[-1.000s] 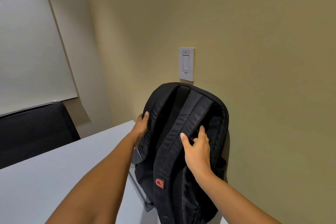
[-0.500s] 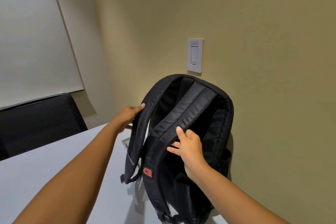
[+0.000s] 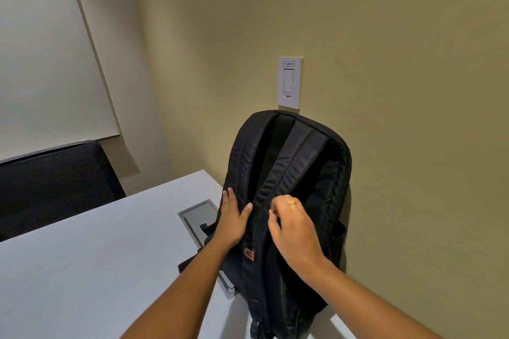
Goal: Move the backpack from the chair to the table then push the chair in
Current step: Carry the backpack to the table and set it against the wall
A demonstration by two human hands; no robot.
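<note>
The black backpack (image 3: 303, 173) stands upright on the white table (image 3: 96, 270), its straps facing me and its back leaning on the olive wall. My left hand (image 3: 232, 220) grips the left shoulder strap, thumb spread across it. My right hand (image 3: 292, 226) is curled on the right strap at mid height, fingertips tucked against the strap's edge. A red logo tab (image 3: 249, 253) shows on the strap below my left hand. A black mesh chair (image 3: 55, 187) stands at the table's far left side.
A metal cable hatch (image 3: 197, 217) is set into the table beside the backpack and partly under it. A white wall switch (image 3: 289, 81) sits just above the bag. A pale roller blind (image 3: 41, 49) covers the left wall.
The backpack has settled upright against the wall. My left hand slid from the bag's upper left edge down onto the strap, and my right hand curled its fingers on the other strap.
</note>
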